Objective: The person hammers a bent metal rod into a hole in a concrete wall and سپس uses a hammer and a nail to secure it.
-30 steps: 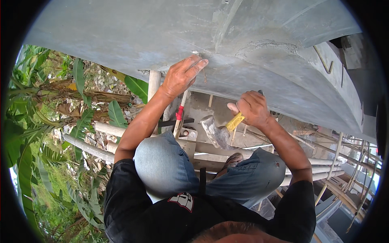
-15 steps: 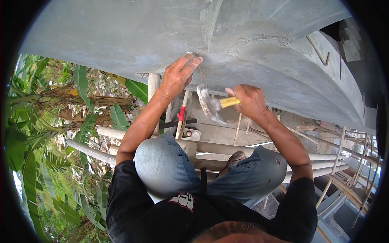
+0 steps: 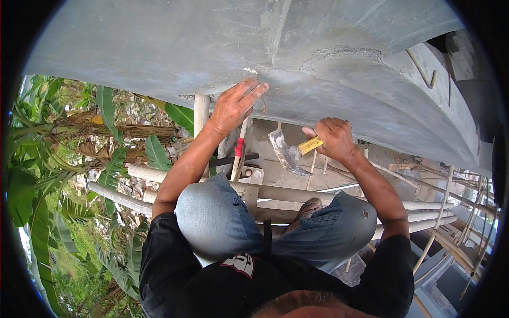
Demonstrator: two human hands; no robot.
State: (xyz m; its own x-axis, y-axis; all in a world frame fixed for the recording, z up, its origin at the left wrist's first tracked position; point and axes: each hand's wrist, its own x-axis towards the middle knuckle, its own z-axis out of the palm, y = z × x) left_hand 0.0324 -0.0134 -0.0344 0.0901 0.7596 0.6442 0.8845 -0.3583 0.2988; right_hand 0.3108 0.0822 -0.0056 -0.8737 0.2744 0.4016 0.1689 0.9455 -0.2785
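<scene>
Head view: the right hand is wrapped around the yellow handle of a hammer, whose worn, pale-spattered head points to the left, in the air below the edge of a grey concrete surface. The left hand is raised to that surface, its fingers narrow and close together, the tips just below a small pale, rough patch; whether they pinch anything, I cannot tell. A thin brown strand hangs just beside those fingers. The hammer head is apart from the left hand, over the gap between the concrete and the person's jeans. Near the left forearm stand a pale round post and a thinner pole with a red band. Broad-leaved plants fill the left side, and a bent rod shows at the upper right
</scene>
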